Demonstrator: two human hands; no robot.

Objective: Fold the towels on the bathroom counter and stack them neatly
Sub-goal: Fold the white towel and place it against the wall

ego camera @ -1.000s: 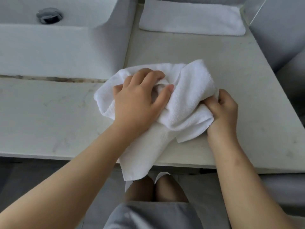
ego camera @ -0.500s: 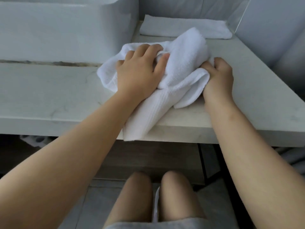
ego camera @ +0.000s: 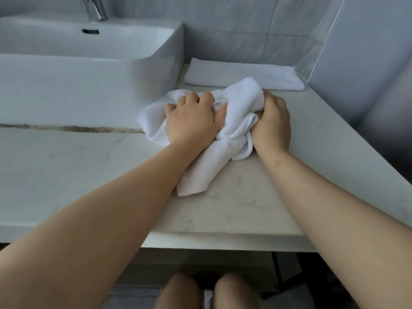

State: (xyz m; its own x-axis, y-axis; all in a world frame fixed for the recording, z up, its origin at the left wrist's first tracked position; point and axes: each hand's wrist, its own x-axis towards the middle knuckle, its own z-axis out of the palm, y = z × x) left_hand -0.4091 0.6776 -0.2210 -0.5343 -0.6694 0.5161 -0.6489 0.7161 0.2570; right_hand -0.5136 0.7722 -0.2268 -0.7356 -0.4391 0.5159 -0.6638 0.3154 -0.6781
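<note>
A pale stone counter (ego camera: 234, 204) fills a bathroom with grey tiled walls (ego camera: 234, 25). A big white sink (ego camera: 89, 70) sits on the counter at the left, with a shiny tap (ego camera: 94, 7) at its back. Along the foot of the sink runs a dark, dirty line (ego camera: 66, 128).

A crumpled white towel (ego camera: 236, 121) lies on the counter just right of the sink's front corner. The left hand (ego camera: 191, 121) rests on top of it with its fingers curled into the cloth, gripping a bunch. The right hand (ego camera: 272, 123) grips the towel's right side, fingers curled tight around a fold. One end of the towel trails toward the counter's front edge but stops short of it.

Behind the hands, a folded towel (ego camera: 243, 74) lies flat near the back wall. The crumpled towel's top comes very near it. Bare counter shows in front of the hands and to their right.
</note>
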